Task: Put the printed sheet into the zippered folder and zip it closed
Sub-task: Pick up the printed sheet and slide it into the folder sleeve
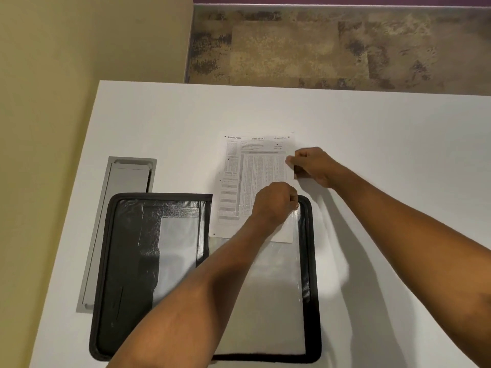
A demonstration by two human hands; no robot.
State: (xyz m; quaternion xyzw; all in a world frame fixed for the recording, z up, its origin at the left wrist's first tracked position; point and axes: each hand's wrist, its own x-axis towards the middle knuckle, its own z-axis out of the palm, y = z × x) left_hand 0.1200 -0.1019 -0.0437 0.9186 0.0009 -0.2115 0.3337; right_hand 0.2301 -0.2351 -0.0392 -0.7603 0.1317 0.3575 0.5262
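A black zippered folder [125, 261] lies wide open on the white table, its left half with dark pockets, its right half covered by a clear plastic sleeve [279, 296]. The printed sheet [252, 171] lies upright with its lower part over the top of the right half, apparently partly inside the sleeve. My left hand [276, 203] pinches the sleeve's top edge over the sheet. My right hand [313, 167] grips the sheet's right edge. My left forearm hides the folder's spine and part of its lower middle.
A grey metal cable hatch [117, 235] is set into the table [372, 128] left of the folder. A beige wall runs along the left. Mottled carpet floor [332, 49] lies beyond the table's far edge.
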